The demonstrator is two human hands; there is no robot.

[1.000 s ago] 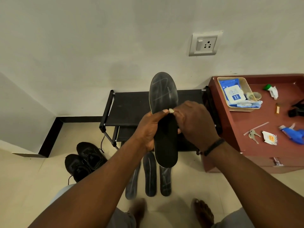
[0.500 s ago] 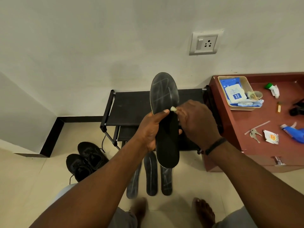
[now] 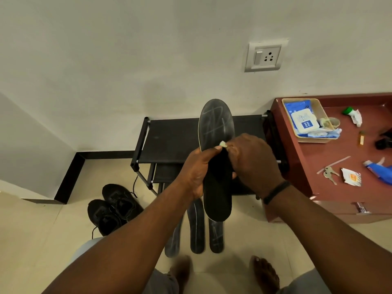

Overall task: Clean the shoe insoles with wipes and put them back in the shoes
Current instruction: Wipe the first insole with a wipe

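Insole gripped between both hands.

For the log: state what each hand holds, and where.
Left hand grips the insole around its middle. Right hand pinches a small wipe against it.

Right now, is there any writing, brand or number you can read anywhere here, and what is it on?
"mee mee": on the blue label of the white wipes pack in the beige tray.
Smaller print on that pack: too small to read.
Orange-and-white sachet on the red cabinet: print blurred.
Blue tube: nothing readable.
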